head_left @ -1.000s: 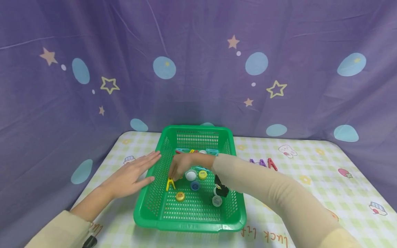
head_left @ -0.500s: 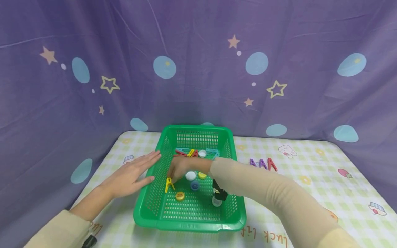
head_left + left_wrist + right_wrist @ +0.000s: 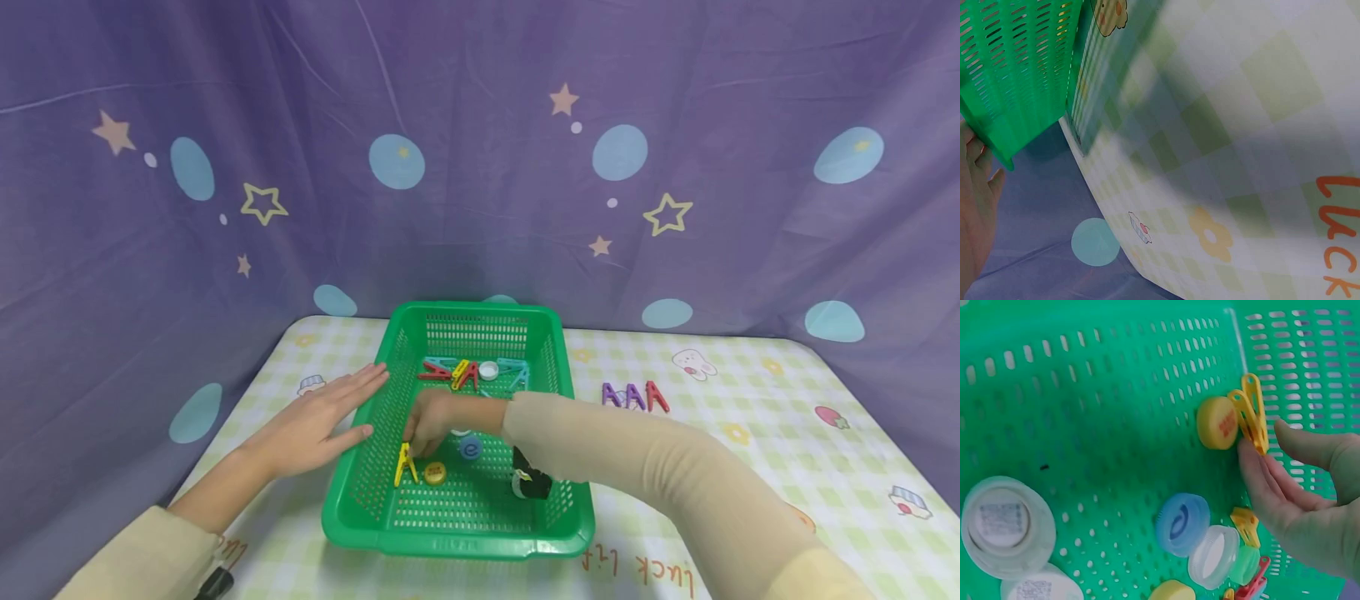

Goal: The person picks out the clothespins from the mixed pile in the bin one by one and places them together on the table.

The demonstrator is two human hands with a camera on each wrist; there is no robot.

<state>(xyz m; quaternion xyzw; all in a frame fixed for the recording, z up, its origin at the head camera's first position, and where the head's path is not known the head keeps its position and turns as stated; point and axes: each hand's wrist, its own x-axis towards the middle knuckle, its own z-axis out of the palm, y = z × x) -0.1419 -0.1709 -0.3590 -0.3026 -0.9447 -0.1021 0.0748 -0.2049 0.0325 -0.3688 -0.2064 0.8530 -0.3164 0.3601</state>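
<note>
My left hand [image 3: 318, 425] rests with straight fingers on the left rim of a green plastic basket [image 3: 480, 546]. In the left wrist view its fingers show beside the basket's edge. My right hand [image 3: 433, 421] reaches down into the basket. At its fingertips is a yellow clothespin [image 3: 1250, 415], near the basket's left wall. In the right wrist view the index finger is right at the clothespin's tip, and the thumb stands apart from it. Beside the clothespin lies a yellow bottle cap [image 3: 1217, 422]. A blue cap [image 3: 1182, 524] and a clear cap [image 3: 1213, 556] lie nearby.
At the basket's far end lie red clothespins [image 3: 435, 370], a yellow clothespin [image 3: 460, 374], blue clothespins [image 3: 514, 370] and a white cap [image 3: 488, 371]. Purple clothespins [image 3: 634, 397] and a red clothespin [image 3: 657, 397] lie on the checked tablecloth [image 3: 735, 467] to the right.
My right hand has moved toward the basket's near end, and the yellow clothespin at its fingertips has shifted the same way, close to the yellow cap. My left hand has stayed on the rim.
</note>
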